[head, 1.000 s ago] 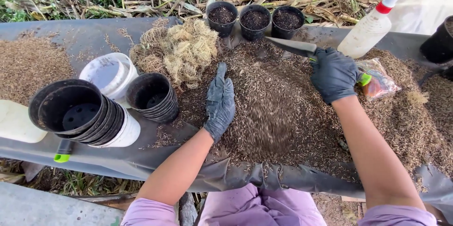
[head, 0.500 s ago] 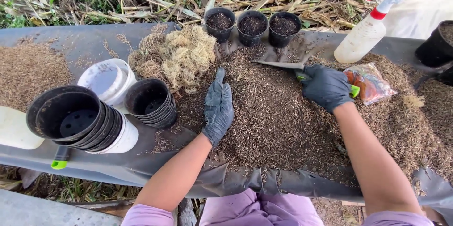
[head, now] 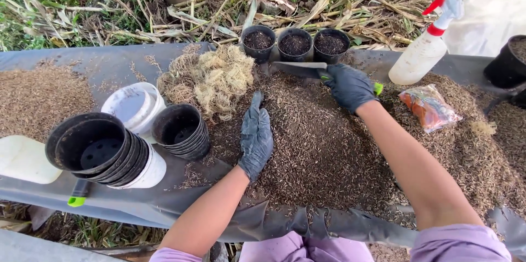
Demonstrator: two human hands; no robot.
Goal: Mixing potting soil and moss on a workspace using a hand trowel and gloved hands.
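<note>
Spreading beneath both hands, the heap of brown potting mix (head: 323, 152) covers the dark sheet (head: 109, 65), with the left hand (head: 256, 137) lying flat and open on it, fingers together and pointing away from the body. The right hand (head: 348, 87), farther out and to the right, is closed around the green handle of a trowel (head: 300, 68). The trowel's long axis runs sideways, blade pointing left, just short of three filled black pots (head: 295, 44) beyond the fingertips.

Three filled pots (head: 295, 44) stand just behind the right hand (head: 349, 87); the spray bottle (head: 421, 54) stands to its right.
</note>
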